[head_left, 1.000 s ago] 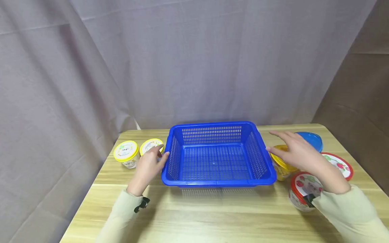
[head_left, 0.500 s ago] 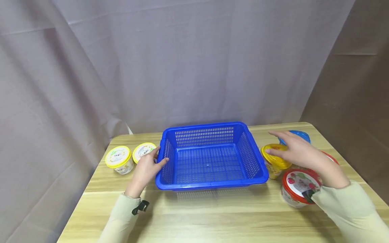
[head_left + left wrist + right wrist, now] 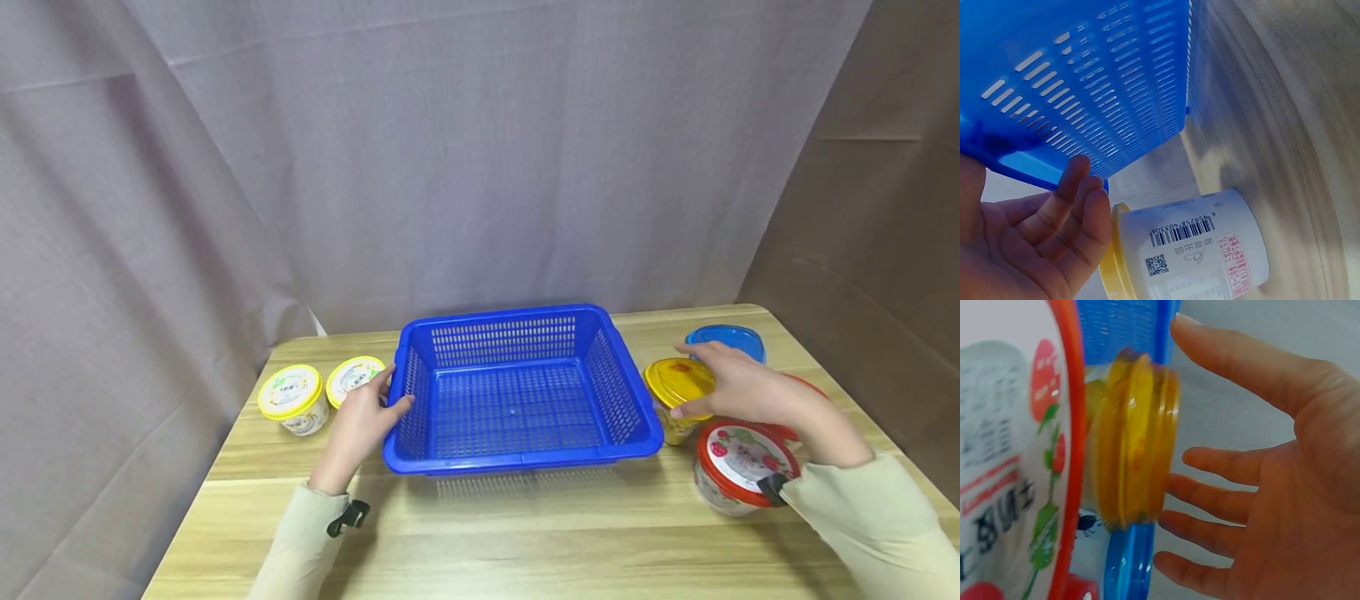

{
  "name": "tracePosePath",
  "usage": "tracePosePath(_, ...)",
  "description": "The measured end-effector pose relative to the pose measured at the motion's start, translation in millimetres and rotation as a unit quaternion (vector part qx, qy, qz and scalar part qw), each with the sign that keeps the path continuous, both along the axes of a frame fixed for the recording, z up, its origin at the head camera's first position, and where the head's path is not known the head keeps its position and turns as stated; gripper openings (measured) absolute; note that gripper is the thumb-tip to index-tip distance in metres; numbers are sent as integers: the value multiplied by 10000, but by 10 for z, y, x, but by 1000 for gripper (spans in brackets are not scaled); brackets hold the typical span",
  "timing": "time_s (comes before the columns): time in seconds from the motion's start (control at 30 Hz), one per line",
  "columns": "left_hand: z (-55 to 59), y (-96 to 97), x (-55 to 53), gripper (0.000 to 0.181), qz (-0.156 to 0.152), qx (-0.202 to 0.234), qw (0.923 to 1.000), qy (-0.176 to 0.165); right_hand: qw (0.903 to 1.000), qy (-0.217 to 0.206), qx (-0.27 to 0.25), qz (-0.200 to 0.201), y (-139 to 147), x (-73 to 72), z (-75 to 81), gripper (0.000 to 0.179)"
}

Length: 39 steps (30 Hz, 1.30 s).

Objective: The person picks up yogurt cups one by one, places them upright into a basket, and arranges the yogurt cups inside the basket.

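Observation:
A blue perforated plastic basket (image 3: 517,408) stands mid-table, with nothing inside. My left hand (image 3: 363,425) holds its left rim, thumb over the edge and fingers outside; in the left wrist view the fingers (image 3: 1079,219) curl below the rim. Just beside those fingers is a white tub with a yellow rim (image 3: 354,379), its barcode showing in the left wrist view. My right hand (image 3: 757,387) hovers spread over a tub with a clear yellow lid (image 3: 678,382), at the basket's right. In the right wrist view a gap shows between the thumb and that lid (image 3: 1138,437).
Another yellow-rimmed tub (image 3: 291,396) stands at far left. On the right are a red-rimmed tub (image 3: 742,462), a blue-lidded tub (image 3: 731,340) at the back, and another red-rimmed one mostly behind my right arm. A grey curtain (image 3: 480,167) hangs behind the wooden table (image 3: 487,542).
The head view has shifted, moving everything leftward in frame. My right hand has come lower and closer over the yellow-lidded tub. My left hand stays at the basket's left rim.

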<state>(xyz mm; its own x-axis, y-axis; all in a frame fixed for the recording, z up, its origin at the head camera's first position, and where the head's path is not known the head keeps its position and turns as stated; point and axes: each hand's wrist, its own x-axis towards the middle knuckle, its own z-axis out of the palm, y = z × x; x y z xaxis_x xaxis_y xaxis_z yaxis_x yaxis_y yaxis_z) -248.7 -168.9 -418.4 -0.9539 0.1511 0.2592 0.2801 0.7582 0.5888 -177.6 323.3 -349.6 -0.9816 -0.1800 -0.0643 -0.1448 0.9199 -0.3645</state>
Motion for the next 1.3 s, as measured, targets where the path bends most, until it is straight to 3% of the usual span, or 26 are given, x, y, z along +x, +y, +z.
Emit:
tracePosePath(0.53,-27,20,0,62,130,158,9998,43,9998,-84,-3,180,142,-10,-152,110)
tracePosePath(0.93,-28,11,17,63,150,-26,9999,67,9995,-133,-152,258,158,-34,-234,114)
tracePosePath(1.3,-27,38,28,62,111,209,9997,95,9993,-62,-198,311,168,-58,-259,113)
